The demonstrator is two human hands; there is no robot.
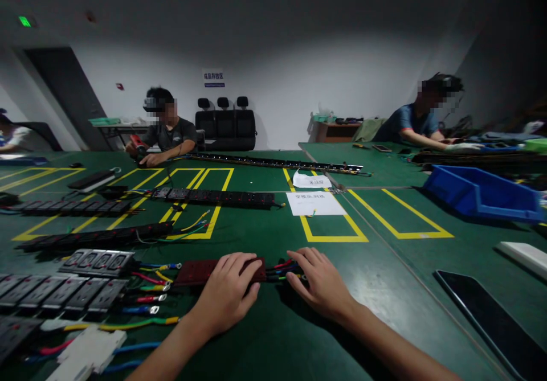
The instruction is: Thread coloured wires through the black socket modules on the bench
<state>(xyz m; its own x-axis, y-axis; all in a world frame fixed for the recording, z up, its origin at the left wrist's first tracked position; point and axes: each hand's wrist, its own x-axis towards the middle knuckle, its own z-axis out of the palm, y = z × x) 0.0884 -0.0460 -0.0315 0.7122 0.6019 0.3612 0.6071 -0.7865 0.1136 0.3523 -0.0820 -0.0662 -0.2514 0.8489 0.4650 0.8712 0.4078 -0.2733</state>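
A dark red socket strip [194, 273] lies on the green table in front of me. My left hand [231, 287] is closed over its right end, fingers across the top and thumb along the near side. Several coloured wires [280, 268] come out of that end. Their far ends run under my right hand [318, 284], whose thumb and fingers close around them; the exact contact is partly hidden. Left of the red strip, black socket strips [98, 262] lie with coloured wires that end in ring terminals [160, 298].
More black socket strips [213, 197] lie beyond, across yellow tape rectangles. Paper sheets [316, 204], a blue bin [482, 193], a phone [491, 318] and a white box [523, 258] are on the table. A co-worker [171, 133] holds a red tool; another person [412, 122] works at right.
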